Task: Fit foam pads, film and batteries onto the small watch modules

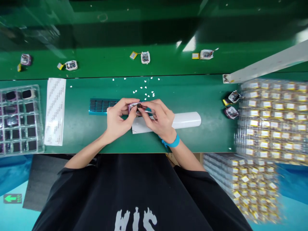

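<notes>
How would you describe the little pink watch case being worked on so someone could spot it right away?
Start at the green workbench and find the white roll lying near its front edge. Just above the roll's left end, the left hand and right hand meet around the pink watch case. Unlike the similar cases lying loose on the belt behind, it alone is held.

Black printed T-shirt (134, 192), blue wristband (172, 142), bare forearms.
</notes>
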### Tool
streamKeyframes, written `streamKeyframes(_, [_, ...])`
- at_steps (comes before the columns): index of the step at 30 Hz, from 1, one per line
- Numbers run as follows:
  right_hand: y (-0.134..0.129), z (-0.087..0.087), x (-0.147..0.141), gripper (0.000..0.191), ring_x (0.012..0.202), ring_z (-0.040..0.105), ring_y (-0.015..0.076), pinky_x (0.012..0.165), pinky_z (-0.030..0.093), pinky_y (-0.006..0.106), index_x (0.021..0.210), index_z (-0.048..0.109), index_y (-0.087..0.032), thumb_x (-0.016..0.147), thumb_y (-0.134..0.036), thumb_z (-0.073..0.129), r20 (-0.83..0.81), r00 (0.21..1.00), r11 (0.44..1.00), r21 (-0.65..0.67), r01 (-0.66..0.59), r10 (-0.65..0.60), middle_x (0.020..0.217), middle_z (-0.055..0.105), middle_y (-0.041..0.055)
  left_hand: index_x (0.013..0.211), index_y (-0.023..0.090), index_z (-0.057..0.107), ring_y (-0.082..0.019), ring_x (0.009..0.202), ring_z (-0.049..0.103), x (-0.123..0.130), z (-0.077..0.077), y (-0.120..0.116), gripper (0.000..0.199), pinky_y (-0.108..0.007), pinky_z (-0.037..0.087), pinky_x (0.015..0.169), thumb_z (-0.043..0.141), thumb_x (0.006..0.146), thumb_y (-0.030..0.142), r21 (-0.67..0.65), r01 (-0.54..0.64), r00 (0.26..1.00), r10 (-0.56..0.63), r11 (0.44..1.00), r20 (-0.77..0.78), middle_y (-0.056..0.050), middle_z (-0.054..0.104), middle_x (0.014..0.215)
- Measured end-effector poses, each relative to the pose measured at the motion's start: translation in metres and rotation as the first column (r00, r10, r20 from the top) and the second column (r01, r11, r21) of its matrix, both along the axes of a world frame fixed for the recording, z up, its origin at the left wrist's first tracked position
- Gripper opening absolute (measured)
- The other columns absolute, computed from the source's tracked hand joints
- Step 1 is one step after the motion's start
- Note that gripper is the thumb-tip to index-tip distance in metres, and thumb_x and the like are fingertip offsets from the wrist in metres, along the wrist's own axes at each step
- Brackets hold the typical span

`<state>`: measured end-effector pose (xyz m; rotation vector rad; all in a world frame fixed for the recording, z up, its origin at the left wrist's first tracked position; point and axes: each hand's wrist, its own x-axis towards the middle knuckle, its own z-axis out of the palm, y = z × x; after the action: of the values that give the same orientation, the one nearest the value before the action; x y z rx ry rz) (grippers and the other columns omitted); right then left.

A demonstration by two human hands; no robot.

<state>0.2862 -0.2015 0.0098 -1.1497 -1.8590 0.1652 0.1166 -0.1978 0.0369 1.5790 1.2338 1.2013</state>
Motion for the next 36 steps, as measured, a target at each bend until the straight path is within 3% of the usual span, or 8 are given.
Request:
streamKeyframes(7, [-0.001,-0.003,0.002,0.021,0.078,0.075,0.0125,0.057,0.056,0.022,0.115,0.077,-0.023,0.108,-0.022,0.057,0.191,0.981,0.992,0.123,0.014,-0.038,0.096,0.081,0.0032,0.111,0.019,0.076,-0.01,0.072,0.081,0.0,-0.002,-0.003,0.018,-0.016,0.065,0.069,0.069,0.095,0.014,0.057,-0.017,0.999,0.019,0.998,-0.043,0.0,0.084,0.094])
streamKeyframes(11, [0.001,-0.01,0.011,0.029,0.078,0.076,0.0108,0.057,0.056,0.02,0.115,0.079,-0.025,0.105,-0.014,0.054,0.194,0.981,0.98,0.195,-0.024,-0.015,0.098,0.083,0.0008,0.11,0.019,0.075,-0.014,0.076,0.082,-0.001,-0.002,-0.004,0.014,-0.021,0.069,0.07,0.072,0.099,0.027,-0.015,0.004,0.999,-0.004,1.0,0.046,-0.002,0.084,0.095])
streamKeyframes(16, [0.006,-0.009,0.016,0.027,0.083,0.078,0.0118,0.062,0.06,0.023,0.115,0.077,-0.027,0.106,-0.015,0.055,0.036,0.993,0.99,0.084,-0.111,0.108,0.101,0.083,-0.0003,0.106,0.019,0.074,-0.016,0.065,0.081,-0.005,0.004,0.001,0.025,-0.023,0.068,0.059,0.076,0.097,0.043,-0.156,0.088,0.984,-0.062,0.984,0.168,-0.003,0.082,0.092])
streamKeyframes(20, [0.009,-0.006,0.015,0.017,0.085,0.078,0.0137,0.067,0.061,0.025,0.11,0.077,-0.025,0.105,-0.019,0.063,-0.035,0.997,0.996,0.055,-0.067,0.069,0.099,0.082,0.001,0.103,0.019,0.077,-0.017,0.055,0.078,-0.011,0.005,0.009,0.029,-0.026,0.069,0.056,0.084,0.09,0.044,-0.3,0.27,0.953,-0.209,0.915,0.22,-0.001,0.08,0.082])
streamKeyframes(25, [0.007,-0.011,0.022,0.026,0.09,0.078,0.0125,0.064,0.06,0.022,0.117,0.078,-0.028,0.108,-0.021,0.055,0.113,0.987,0.993,0.006,-0.118,0.117,0.108,0.083,0.0006,0.096,0.018,0.079,-0.018,0.049,0.075,-0.016,0.007,0.016,0.035,-0.033,0.073,0.065,0.087,0.086,0.05,-0.399,0.38,0.91,-0.26,0.834,0.325,0.001,0.076,0.067])
streamKeyframes(28, [0.007,-0.013,0.024,0.027,0.092,0.08,0.0132,0.06,0.057,0.021,0.12,0.077,-0.027,0.108,-0.02,0.054,0.191,0.978,0.996,-0.011,-0.084,0.084,0.109,0.084,0.0017,0.095,0.018,0.078,-0.018,0.049,0.075,-0.015,0.007,0.017,0.034,-0.035,0.074,0.068,0.088,0.085,0.049,-0.406,0.379,0.908,-0.251,0.831,0.335,0.001,0.075,0.065])
streamKeyframes(32, [0.01,-0.011,0.024,0.04,0.11,0.08,0.0185,0.077,0.065,0.026,0.137,0.071,-0.025,0.106,-0.012,0.049,0.165,0.986,0.996,-0.092,0.006,0.01,0.127,0.081,0.006,0.098,0.017,0.077,-0.019,0.048,0.075,-0.015,0.004,0.019,0.028,-0.035,0.074,0.064,0.087,0.087,0.041,-0.419,0.386,0.91,-0.266,0.822,0.317,0.001,0.074,0.065])
streamKeyframes(36, [0.011,-0.008,0.028,0.037,0.114,0.08,0.0173,0.072,0.065,0.023,0.137,0.071,-0.027,0.107,-0.016,0.052,0.275,0.952,0.985,-0.142,-0.097,0.133,0.137,0.079,0.0035,0.103,0.019,0.071,-0.02,0.049,0.076,-0.017,-0.002,0.021,0.027,-0.034,0.073,0.063,0.086,0.088,0.035,-0.43,0.368,0.917,-0.246,0.824,0.314,0.003,0.071,0.061])
